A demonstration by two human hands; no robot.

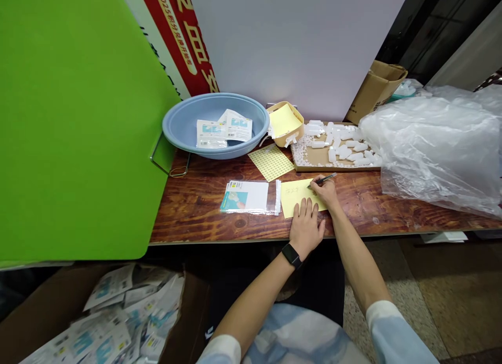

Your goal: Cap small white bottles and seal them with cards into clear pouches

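Observation:
A yellow sheet of paper [292,201] lies near the front edge of the wooden table, with a few handwritten marks on its upper left. My right hand [324,192] is closed around a dark pen [326,179], its tip at the sheet. Fingers stretched out, my left hand [306,225] lies flat on the lower part of the same sheet and wears a black watch at the wrist. Just left of the paper is a clear zip bag [261,199] with a printed card inside. Behind it lies a yellow sheet of small printed stickers [271,162].
A blue basin [180,139] with several packets stands back left, beside a small box [288,139] of yellow paper. A cardboard tray [317,157] of white plastic bottles and a large plastic bag [431,149] lie right. A carton [192,311] of packets stands below left.

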